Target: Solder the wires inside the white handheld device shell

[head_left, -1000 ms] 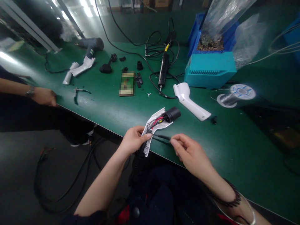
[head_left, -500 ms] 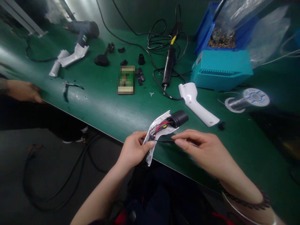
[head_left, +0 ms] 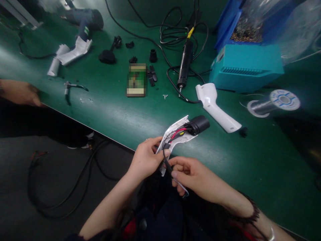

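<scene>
My left hand [head_left: 146,158] grips the lower end of an open white housing half [head_left: 177,132] that lies over the table's front edge. Red, yellow and black wires run inside it to a black round connector [head_left: 200,124] at its far end. My right hand [head_left: 188,174] pinches a thin black wire [head_left: 167,164] that comes out of the housing, just below my left thumb. A clear loop of tubing hangs under my right fingers.
A second white housing half [head_left: 215,108] lies to the right, beside a soldering iron [head_left: 185,65], a teal station [head_left: 247,67] and a solder spool [head_left: 274,103]. Small black parts, a blurred box [head_left: 136,79], cutters [head_left: 71,89] and a heat gun [head_left: 84,17] lie further back. Another person's hand [head_left: 18,92] rests at the left edge.
My right hand has pulled the black wire from the right of the housing down and leftward, close under my left hand. The view has shifted slightly.
</scene>
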`<state>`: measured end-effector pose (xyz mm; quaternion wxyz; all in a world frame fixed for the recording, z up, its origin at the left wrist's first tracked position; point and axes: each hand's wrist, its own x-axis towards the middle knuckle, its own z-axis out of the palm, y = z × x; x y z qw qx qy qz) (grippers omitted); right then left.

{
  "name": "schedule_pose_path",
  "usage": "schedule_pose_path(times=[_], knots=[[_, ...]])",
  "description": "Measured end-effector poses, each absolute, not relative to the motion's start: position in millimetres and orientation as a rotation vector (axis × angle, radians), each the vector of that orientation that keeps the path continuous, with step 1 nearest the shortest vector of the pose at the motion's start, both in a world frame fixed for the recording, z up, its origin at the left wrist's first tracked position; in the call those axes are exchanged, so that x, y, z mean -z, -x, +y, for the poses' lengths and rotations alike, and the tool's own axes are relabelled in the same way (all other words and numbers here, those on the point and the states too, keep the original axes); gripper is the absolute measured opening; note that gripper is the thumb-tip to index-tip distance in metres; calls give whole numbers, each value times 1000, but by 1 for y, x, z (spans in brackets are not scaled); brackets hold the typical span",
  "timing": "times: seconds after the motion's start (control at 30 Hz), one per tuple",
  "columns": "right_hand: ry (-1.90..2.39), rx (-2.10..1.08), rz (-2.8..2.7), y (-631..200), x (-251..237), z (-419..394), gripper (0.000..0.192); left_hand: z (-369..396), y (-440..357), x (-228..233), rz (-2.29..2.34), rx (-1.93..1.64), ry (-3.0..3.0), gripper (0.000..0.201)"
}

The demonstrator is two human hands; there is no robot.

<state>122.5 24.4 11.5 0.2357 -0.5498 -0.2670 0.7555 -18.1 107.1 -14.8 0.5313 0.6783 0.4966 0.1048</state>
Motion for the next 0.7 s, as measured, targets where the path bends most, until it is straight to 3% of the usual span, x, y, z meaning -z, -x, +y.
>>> schedule_pose_path(times=[0.3,0.5,0.7], knots=[[1622,-1726,-1175,-129,-5,15,19,108,19,16,1186,-261,-1649,32],[1832,-1121,-1329,-147,-22,18,28,107,20,17,1192,-240,-1666,36],[1968,-858,-1262,-165,-31,12,28,108,20,13,1210,-207,-1657,37]])
